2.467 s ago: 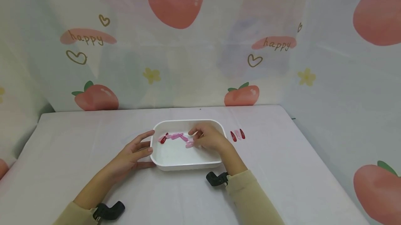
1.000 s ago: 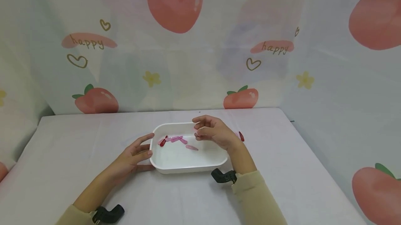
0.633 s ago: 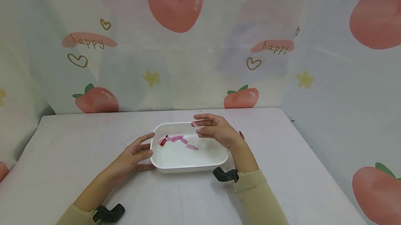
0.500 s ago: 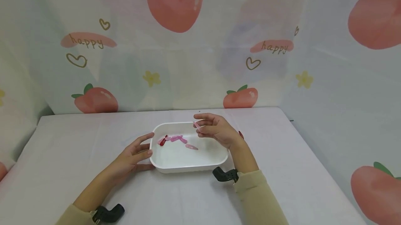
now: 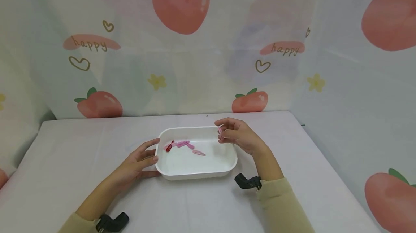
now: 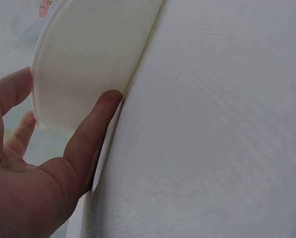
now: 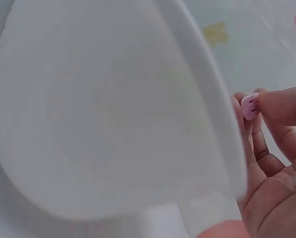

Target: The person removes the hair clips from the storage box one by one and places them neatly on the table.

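A white tray stands on the table, holding several pink snap hair clips and a red hair clip grouped toward its left side. One pink clip lies apart near the tray's middle. My left hand rests against the tray's left end with its fingers fairly straight, fingertips at the rim and wall. Over the tray's back right corner, my right hand pinches a pink hair clip between thumb and fingers. The clips on the table right of the tray are hidden behind this hand.
A white cloth covers the table, which meets a patterned backdrop behind the tray. Black wrist cameras sit on both wrists, the right one close to the tray's front right corner.
The right hand has taken a pink hair clip from the tray, raised it and moved right with it. The clips on the table are now covered. The left hand stays at the tray.
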Available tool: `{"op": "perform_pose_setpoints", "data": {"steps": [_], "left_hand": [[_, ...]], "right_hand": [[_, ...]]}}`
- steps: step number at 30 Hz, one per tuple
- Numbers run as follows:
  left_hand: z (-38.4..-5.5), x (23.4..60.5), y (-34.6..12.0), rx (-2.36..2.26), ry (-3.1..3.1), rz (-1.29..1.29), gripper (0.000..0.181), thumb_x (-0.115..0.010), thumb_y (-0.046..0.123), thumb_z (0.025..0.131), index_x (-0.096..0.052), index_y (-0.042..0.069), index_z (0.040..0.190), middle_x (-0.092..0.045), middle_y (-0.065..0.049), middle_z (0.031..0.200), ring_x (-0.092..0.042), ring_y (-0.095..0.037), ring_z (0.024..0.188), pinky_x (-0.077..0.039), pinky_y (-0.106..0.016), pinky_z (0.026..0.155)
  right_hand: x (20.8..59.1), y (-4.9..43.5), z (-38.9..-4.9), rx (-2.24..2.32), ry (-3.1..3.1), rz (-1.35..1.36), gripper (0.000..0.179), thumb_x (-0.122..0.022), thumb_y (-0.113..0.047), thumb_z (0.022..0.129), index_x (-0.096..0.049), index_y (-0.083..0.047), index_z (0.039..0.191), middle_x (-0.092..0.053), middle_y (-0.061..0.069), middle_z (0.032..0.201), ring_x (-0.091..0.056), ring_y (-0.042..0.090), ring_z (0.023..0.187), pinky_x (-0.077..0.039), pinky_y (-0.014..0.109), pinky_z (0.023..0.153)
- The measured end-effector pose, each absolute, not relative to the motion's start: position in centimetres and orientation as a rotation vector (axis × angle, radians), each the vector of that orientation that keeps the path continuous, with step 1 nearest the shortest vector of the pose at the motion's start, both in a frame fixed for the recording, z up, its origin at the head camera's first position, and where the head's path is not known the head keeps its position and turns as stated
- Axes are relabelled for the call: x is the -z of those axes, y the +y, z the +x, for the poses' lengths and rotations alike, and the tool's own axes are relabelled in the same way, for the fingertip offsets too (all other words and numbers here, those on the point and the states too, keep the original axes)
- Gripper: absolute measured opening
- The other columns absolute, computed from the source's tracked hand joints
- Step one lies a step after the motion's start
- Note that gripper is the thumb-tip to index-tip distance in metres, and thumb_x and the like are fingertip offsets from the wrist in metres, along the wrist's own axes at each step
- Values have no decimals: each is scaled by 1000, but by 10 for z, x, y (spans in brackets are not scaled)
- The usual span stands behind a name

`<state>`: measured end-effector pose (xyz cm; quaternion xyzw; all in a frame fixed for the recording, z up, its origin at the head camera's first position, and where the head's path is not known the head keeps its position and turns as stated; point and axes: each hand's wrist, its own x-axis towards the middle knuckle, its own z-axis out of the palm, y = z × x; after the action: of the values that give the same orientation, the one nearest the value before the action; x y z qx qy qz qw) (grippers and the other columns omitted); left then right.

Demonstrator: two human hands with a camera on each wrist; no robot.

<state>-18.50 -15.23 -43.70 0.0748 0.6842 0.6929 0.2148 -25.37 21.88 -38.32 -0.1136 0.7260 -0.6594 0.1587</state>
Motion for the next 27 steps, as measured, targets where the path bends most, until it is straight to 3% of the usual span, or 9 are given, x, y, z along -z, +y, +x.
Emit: {"op": "perform_pose_setpoints", "data": {"steps": [16,27], "left_hand": [[-186,441,-152,-1922,1892,219,65,-59,15,101,-27,22,157,-27,-24,157,-47,-42,133,-56,-52,92],[-185,439,-152,-1935,1886,214,66,-59,14,101,-26,22,157,-27,-24,157,-48,-41,132,-55,-53,92]], "right_hand": [[394,281,-251,1854,2280,-136,42,-59,-1,95,-52,0,137,-57,12,108,-67,19,89,-60,31,84],[395,308,-254,1842,2393,-49,41,-59,-5,98,-52,0,138,-56,15,113,-65,16,96,-58,32,90]]}}
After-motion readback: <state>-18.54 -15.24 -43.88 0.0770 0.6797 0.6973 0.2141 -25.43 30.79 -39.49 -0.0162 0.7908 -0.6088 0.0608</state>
